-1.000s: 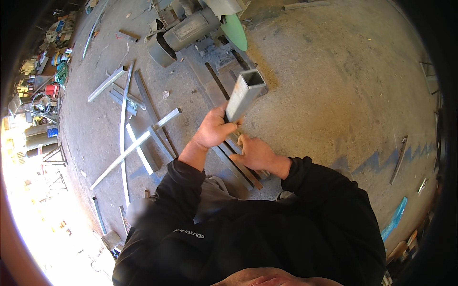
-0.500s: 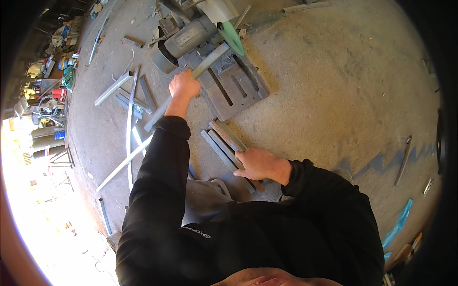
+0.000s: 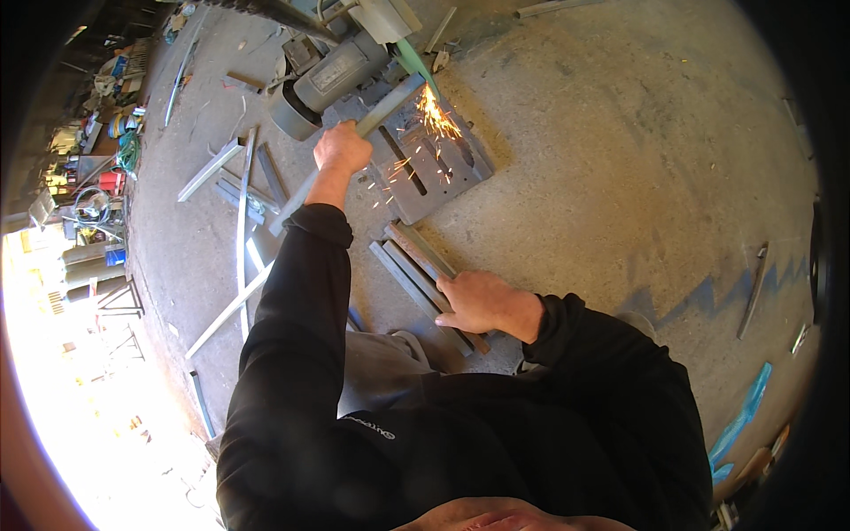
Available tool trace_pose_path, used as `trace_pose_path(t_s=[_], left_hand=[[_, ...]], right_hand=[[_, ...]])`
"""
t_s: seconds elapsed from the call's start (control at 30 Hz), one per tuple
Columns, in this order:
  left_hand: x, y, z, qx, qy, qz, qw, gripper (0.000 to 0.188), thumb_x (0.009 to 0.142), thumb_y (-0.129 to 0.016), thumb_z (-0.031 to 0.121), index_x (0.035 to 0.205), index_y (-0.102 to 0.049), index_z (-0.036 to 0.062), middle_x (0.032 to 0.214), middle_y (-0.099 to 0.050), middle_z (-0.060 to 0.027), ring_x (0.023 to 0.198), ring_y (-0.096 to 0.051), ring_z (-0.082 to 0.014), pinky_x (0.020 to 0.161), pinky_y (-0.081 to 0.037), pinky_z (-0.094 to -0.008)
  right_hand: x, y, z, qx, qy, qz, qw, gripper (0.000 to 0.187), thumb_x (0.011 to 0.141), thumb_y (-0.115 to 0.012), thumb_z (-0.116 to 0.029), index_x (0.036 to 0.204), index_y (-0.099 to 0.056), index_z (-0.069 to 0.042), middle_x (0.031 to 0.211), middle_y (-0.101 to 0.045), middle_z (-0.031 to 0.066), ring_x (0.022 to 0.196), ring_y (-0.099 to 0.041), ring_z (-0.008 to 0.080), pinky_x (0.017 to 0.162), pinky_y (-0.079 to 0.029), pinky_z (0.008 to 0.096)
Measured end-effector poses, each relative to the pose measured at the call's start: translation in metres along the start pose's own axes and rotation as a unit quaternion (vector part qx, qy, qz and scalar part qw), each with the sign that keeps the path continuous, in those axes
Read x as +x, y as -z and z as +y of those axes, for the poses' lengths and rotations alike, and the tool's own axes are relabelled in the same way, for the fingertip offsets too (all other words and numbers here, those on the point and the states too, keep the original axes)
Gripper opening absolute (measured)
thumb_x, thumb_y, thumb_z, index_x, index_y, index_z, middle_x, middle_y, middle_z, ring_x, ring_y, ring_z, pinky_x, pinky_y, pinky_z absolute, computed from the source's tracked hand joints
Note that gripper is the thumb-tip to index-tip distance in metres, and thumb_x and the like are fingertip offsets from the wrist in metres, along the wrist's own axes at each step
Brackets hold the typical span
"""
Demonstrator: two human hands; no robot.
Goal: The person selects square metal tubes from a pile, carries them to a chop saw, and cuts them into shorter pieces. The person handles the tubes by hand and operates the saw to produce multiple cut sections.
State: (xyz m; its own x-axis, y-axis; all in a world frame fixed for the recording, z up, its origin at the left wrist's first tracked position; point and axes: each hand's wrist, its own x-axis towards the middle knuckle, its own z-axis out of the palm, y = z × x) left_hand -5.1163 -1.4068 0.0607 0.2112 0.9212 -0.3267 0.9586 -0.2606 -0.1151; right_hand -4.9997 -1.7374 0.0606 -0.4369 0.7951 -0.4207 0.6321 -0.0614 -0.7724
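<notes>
My left hand (image 3: 343,148) is closed round a long grey metal bar (image 3: 387,108). The bar's far end meets the green disc (image 3: 413,64) of a cut-off saw (image 3: 343,71), and orange sparks (image 3: 436,115) spray from that spot over the slotted steel base (image 3: 416,196). Nearer my body, my right hand (image 3: 482,303) is closed over the near part of a small bundle of short metal bars (image 3: 412,270). They lie side by side on the floor, one of them rust-brown. Its fingertips are partly hidden.
Loose metal lengths lie left of my left arm, among them a pale bar (image 3: 232,308) and a short channel piece (image 3: 211,170). Clutter (image 3: 111,181) lines the far left beside a bright opening. At the right lie a thin strip (image 3: 753,292) and blue plastic (image 3: 742,420).
Sparks now fly where the disc meets the bar; half a second ago there were none. The disc stands lower against the bar's end. Both hands keep their places.
</notes>
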Motion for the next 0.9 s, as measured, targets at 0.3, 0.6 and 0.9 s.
trace_pose_path(t_s=[0.3,0.6,0.9], left_hand=[[-0.002,-0.01,0.0,-0.016,0.002,0.005,1.0,0.044,0.089,-0.062,0.02,0.132,-0.073,0.0212,0.129,-0.075,-0.0172,0.124,-0.069,-0.0388,0.104,-0.055,-0.0495],[-0.009,-0.007,0.005,-0.01,0.004,-0.02,1.0,0.046,0.089,-0.062,0.019,0.135,-0.071,0.018,0.133,-0.073,-0.0174,0.128,-0.068,-0.0375,0.107,-0.055,-0.047],[-0.013,-0.01,0.005,-0.031,0.012,-0.016,0.999,0.046,0.088,-0.063,0.019,0.133,-0.071,0.0183,0.133,-0.074,-0.0172,0.127,-0.068,-0.038,0.107,-0.054,-0.0473]], right_hand=[[-0.002,-0.003,0.002,0.003,-0.002,0.001,1.0,0.057,0.091,-0.079,-0.044,0.117,-0.063,0.003,0.1,-0.075,0.0249,0.098,-0.074,0.0451,0.085,-0.059,0.0542],[-0.005,-0.005,0.004,-0.007,0.006,0.014,1.0,0.058,0.09,-0.08,-0.045,0.116,-0.064,0.004,0.098,-0.075,0.0252,0.096,-0.074,0.0455,0.084,-0.06,0.0544],[-0.005,-0.008,0.003,-0.008,0.01,0.015,1.0,0.057,0.09,-0.08,-0.045,0.116,-0.064,0.003,0.098,-0.075,0.0247,0.095,-0.074,0.0454,0.083,-0.06,0.0551]])
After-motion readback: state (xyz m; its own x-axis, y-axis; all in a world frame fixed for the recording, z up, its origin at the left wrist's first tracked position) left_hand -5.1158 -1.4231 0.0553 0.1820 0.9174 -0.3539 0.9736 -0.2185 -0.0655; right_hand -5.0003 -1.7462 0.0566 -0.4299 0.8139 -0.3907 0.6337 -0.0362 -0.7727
